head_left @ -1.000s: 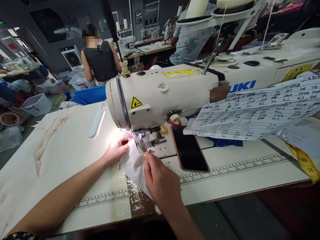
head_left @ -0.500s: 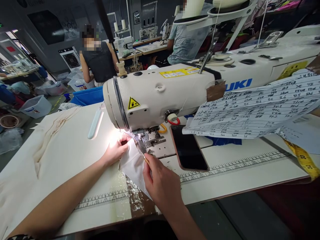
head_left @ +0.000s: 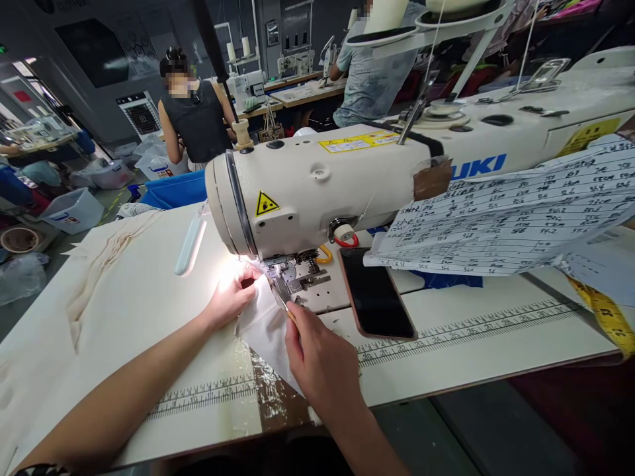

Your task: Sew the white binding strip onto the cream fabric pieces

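A cream sewing machine stands on the white table. A small piece of white fabric lies under its presser foot. My left hand rests on the fabric's left edge beside the needle, fingers curled and pressing the cloth down. My right hand is closed on a thin metal tool, tweezers by the look, whose tip points at the presser foot.
A black phone lies right of the needle plate. A handwritten sheet is taped to the machine arm. Cream cloth spreads over the table's left. A yellow tape measure hangs at right. Two people work behind.
Both hands stay at the presser foot with barely any shift. The view has shifted slightly.
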